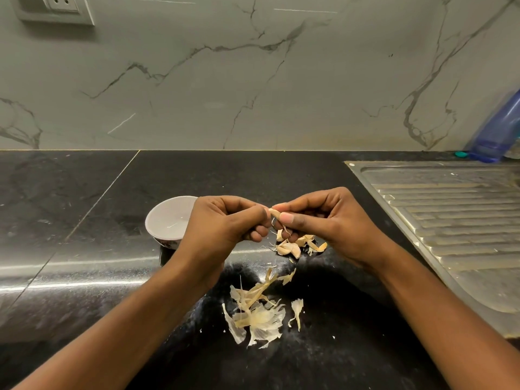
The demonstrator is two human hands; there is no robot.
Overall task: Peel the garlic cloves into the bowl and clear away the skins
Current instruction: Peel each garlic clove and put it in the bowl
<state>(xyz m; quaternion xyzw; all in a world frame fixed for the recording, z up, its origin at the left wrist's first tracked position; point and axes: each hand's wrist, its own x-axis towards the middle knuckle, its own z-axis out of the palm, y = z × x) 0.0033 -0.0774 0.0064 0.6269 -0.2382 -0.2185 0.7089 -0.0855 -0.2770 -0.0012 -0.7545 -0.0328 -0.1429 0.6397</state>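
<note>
Black polished stone forms the counter (84, 220), backed by a grey-veined marble wall (197, 80) with a socket plate (60, 2) in its upper left corner. Above the middle of the counter both hands meet on one garlic clove (275, 213). The left hand (225, 220) has its fingers curled in and its thumb tip pressed against the clove's end, while the right hand (318, 218) pinches the clove's other side between thumb and forefinger, its remaining fingers folded beneath. Only the pale tip of the clove shows between the two thumbs, and a thin strand of skin dangles from it. Just left of the grip, partly hidden behind the left hand, a white bowl (168, 215) stands upright on the counter; whether anything lies in it cannot be told. Directly below the grip, close under the right fingers, a small cluster of loose cloves (289, 249) rests on the stone, their papery coats on. Nearer the person than the grip, between the two forearms, a scatter of peeled skins (259, 316) lies flat on the counter, with small flecks around it. Well to the right of the grip a ridged steel drainboard (450, 209) is set into the counter. Beyond it, against the wall, stands a blue translucent bottle (498, 130), with a small teal cap (461, 154) just beside its base.
</note>
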